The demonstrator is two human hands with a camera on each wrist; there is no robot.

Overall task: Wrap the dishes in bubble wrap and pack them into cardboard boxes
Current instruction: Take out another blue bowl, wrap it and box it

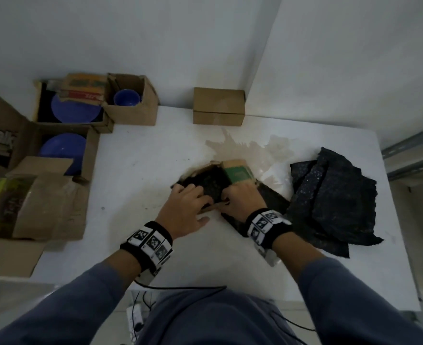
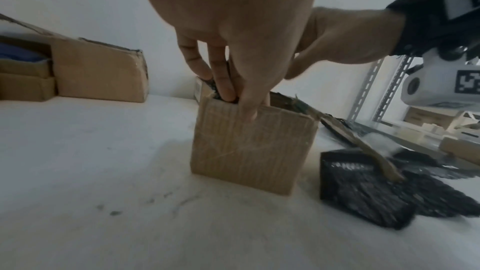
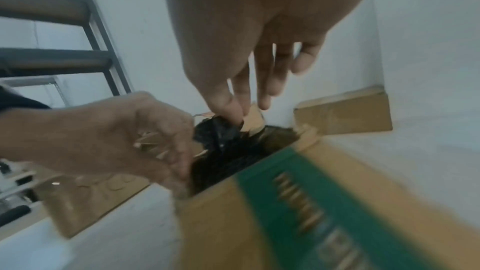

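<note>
On the white counter (image 1: 135, 170) both hands reach into the small cardboard box (image 2: 249, 147) in the middle. The left hand (image 1: 183, 207) pinches its near wall, fingers (image 2: 223, 81) inside on the black wrapped bundle (image 1: 211, 181). The right hand (image 1: 242, 199) has straight fingers pressing the bundle. To the right lie black bubble wrap sheets (image 1: 334, 197); at the far left, open boxes hold blue dishes (image 1: 73, 109).

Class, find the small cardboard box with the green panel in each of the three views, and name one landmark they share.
Head: cardboard box at table centre, under both hands.
Left wrist: centre, plain side facing.
Right wrist: lower right, green panel showing.
Shared landmark: black bubble wrap inside it.
</note>
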